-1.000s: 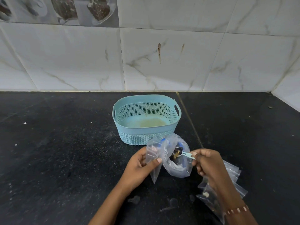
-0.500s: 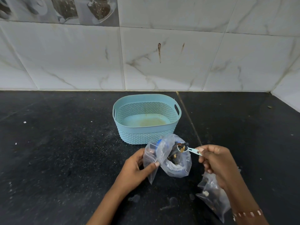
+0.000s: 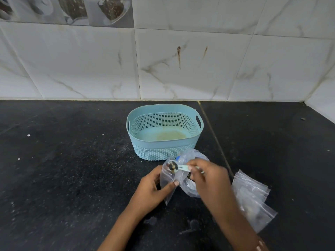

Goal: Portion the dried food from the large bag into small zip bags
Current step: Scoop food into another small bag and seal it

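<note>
Light blue perforated basket (image 3: pixel 164 147) on black speckled desk (image 3: pixel 72 178); white marbled wall tiles (image 3: pixel 199 69) behind.

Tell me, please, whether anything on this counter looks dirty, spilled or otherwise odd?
The blue basket has a yellowish-brown stain across its floor, and two brown drip streaks mark the wall tile behind it. No dried food looks spilled.

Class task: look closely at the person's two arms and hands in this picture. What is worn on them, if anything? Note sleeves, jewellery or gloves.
Both forearms are bare, with no sleeves in view and no gloves. The left hand shows no ring or band. The right hand is blurred, so rings cannot be judged. At the right wrist, by the bottom edge, sits a bracelet with pale, light-coloured segments.
</note>
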A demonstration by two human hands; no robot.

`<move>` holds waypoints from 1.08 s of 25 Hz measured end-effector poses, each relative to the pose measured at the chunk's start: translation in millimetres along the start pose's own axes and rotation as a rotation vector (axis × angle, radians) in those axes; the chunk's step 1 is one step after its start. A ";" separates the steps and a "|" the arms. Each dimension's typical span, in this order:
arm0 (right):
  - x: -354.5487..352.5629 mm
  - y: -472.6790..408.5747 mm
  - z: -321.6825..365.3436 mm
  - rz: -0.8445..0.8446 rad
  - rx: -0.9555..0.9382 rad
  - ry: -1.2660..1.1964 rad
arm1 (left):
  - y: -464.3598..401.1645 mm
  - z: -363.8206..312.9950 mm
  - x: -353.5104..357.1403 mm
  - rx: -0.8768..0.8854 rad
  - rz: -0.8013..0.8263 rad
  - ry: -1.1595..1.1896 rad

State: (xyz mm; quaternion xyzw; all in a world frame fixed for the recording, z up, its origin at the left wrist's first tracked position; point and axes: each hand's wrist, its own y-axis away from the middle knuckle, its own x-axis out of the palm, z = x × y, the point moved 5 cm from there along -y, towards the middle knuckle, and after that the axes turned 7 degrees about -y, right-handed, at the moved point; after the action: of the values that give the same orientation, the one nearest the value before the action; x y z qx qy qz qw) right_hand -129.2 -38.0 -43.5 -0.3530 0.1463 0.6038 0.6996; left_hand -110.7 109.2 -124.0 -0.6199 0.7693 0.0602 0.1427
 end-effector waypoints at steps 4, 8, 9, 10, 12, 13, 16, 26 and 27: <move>13.4 15.7 13.7 -0.112 -0.530 0.312 | -0.8 -1.5 -2.8 0.030 -0.029 -0.052; 10.9 23.2 17.2 -0.148 -0.687 0.351 | -1.1 -0.1 -2.8 0.052 -0.035 -0.063; 8.8 25.3 19.0 -0.152 -0.709 0.348 | -1.1 0.1 -2.6 0.054 -0.037 -0.060; 7.2 26.0 20.5 -0.163 -0.728 0.343 | -1.2 0.1 -2.7 0.053 -0.042 -0.056; 10.4 25.0 20.7 -0.169 -0.747 0.346 | -0.8 -0.1 -3.4 0.053 -0.044 -0.049; 14.1 24.5 19.5 -0.156 -0.739 0.351 | -1.0 0.4 -2.8 0.058 -0.039 -0.041; 17.0 25.4 18.1 -0.125 -0.706 0.323 | -0.6 2.5 -2.4 0.049 -0.036 -0.015; -17.0 19.8 2.8 -0.353 -0.415 0.108 | 7.6 5.5 0.6 0.022 -0.079 0.081; -22.4 17.7 -5.0 -0.373 -0.348 0.107 | 10.0 7.9 -1.2 0.010 -0.135 0.088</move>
State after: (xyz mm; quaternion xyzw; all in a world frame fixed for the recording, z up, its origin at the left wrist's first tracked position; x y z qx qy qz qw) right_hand -150.0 -57.6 -38.6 -0.5204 0.0093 0.4609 0.7188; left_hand -119.0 114.6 -132.1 -0.6715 0.7316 0.0191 0.1157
